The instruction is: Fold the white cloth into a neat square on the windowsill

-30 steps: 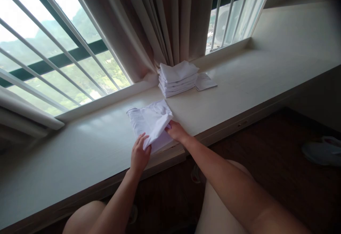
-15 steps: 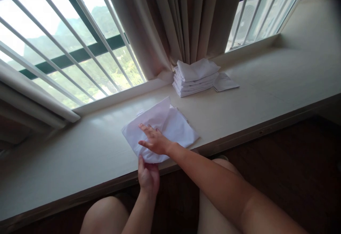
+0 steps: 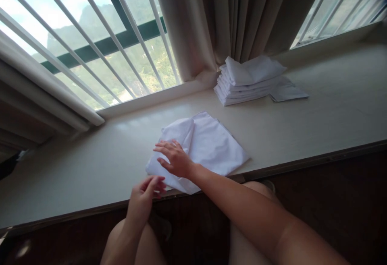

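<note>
At the bottom of the frame the left hand [image 3: 144, 197] hovered at the worktop [image 3: 75, 172] edge, fingers loosely curled and holding nothing, just beside the near corner of the cloth [image 3: 208, 146]. Just above it, the right hand [image 3: 173, 159] lay flat and spread on the cloth's left part. The white cloth lay partly folded at center frame. Farther back, upper right, a stack [image 3: 248, 80] of folded cloths sat against the curtain [image 3: 229, 15], between the barred windows [image 3: 90, 35].
</note>
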